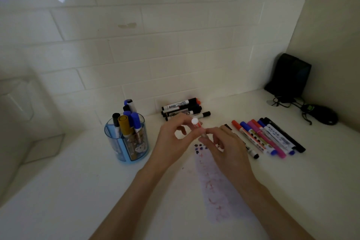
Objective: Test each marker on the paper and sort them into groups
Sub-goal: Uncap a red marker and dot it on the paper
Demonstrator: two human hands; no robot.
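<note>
White brick-shaped tiles back a white desk (78, 181) in dim light. Both hands meet above its middle around one white-ended marker with a red label (196, 125), held tilted over a strip of white paper (216, 185) scribbled with pink strokes and a few dark purple marks. The left hand (173, 140) pinches the marker's upper part with curled fingers, and the right hand (228, 148) pinches its lower end; whether a cap is on cannot be told. To the left stands a round, translucent blue pen holder (126, 146) with about six markers upright: black, gold and blue caps. Against the wall lie about four black-bodied markers (181, 108) in a pile. To the right lies a row of about seven markers (270, 136) side by side, with red, blue, pink and black caps; one more sits partly hidden behind the right hand. A black box (290, 76) stands in the far right corner, beside a black corded device (323, 116).
</note>
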